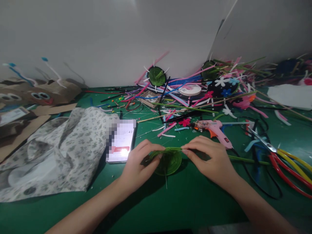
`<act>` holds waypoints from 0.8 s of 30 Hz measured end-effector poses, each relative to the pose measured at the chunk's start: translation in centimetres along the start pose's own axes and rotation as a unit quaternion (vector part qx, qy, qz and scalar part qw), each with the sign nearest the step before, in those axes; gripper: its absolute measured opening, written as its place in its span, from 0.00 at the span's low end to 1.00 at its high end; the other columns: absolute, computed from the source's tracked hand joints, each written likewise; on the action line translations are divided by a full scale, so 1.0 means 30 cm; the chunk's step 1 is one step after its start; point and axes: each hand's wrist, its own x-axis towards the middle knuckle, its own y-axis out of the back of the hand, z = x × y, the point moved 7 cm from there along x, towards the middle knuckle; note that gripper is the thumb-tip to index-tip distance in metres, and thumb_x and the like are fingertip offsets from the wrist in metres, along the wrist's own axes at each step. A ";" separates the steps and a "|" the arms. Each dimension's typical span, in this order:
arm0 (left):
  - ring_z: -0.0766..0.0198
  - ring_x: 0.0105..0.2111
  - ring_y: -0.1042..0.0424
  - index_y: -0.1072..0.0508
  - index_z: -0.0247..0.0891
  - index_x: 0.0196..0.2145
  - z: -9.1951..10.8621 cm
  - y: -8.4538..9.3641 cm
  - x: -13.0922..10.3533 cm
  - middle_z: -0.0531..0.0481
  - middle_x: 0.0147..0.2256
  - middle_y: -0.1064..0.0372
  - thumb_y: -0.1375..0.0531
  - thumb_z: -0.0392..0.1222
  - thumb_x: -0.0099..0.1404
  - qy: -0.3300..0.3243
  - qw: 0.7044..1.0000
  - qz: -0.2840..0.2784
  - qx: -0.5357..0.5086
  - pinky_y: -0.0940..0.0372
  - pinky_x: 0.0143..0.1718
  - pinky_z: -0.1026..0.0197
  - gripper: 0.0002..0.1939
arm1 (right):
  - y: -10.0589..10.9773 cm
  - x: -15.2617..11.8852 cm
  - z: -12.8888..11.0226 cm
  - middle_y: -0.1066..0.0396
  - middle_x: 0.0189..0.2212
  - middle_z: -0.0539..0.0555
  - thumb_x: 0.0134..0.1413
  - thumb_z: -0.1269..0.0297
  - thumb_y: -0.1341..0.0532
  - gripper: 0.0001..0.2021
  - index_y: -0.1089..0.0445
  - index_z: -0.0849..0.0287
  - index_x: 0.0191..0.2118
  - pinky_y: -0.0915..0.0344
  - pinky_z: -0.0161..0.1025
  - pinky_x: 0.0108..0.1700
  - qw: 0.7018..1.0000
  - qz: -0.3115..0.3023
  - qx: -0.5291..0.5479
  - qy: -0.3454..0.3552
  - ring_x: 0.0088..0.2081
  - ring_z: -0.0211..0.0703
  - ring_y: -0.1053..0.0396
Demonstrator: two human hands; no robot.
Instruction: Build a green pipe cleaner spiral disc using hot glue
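Note:
A round green coiled disc is held above the green table, tilted, with a thin pale strand hanging below it. My left hand pinches its upper left edge between thumb and fingers. At the upper right edge, my right hand pinches a green pipe cleaner that runs along the disc's top rim and trails out to the right behind the hand. Beyond the right hand lies a pink glue gun.
A phone and patterned cloth lie left. Red-handled pliers and yellow-handled scissors are right. Pipe cleaners, felt flowers and a white roll clutter the back. Brown paper faces stand far left.

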 end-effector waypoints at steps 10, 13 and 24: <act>0.66 0.33 0.32 0.27 0.41 0.42 -0.004 0.000 0.000 0.51 0.33 0.32 0.42 0.28 0.63 -0.003 1.000 0.001 -0.003 0.37 0.30 0.66 0.12 | -0.007 -0.003 -0.002 0.26 0.31 0.51 0.57 0.72 0.39 0.05 0.26 0.57 0.35 0.34 0.39 0.36 1.000 -0.010 0.008 0.006 0.34 0.40 0.30; 0.67 0.32 0.32 0.27 0.41 0.42 -0.002 0.000 0.001 0.52 0.33 0.32 0.42 0.28 0.63 -0.004 1.000 0.002 -0.007 0.37 0.29 0.66 0.12 | -0.006 -0.003 -0.001 0.26 0.30 0.51 0.58 0.72 0.39 0.05 0.26 0.58 0.36 0.34 0.38 0.36 1.000 -0.013 0.008 0.002 0.34 0.39 0.30; 0.66 0.33 0.32 0.27 0.41 0.42 -0.003 0.001 -0.001 0.51 0.33 0.31 0.43 0.28 0.63 -0.009 1.000 -0.005 -0.012 0.37 0.29 0.66 0.13 | 0.000 -0.005 -0.011 0.25 0.31 0.51 0.57 0.70 0.39 0.05 0.26 0.57 0.37 0.34 0.38 0.35 1.000 -0.013 0.014 -0.008 0.34 0.39 0.30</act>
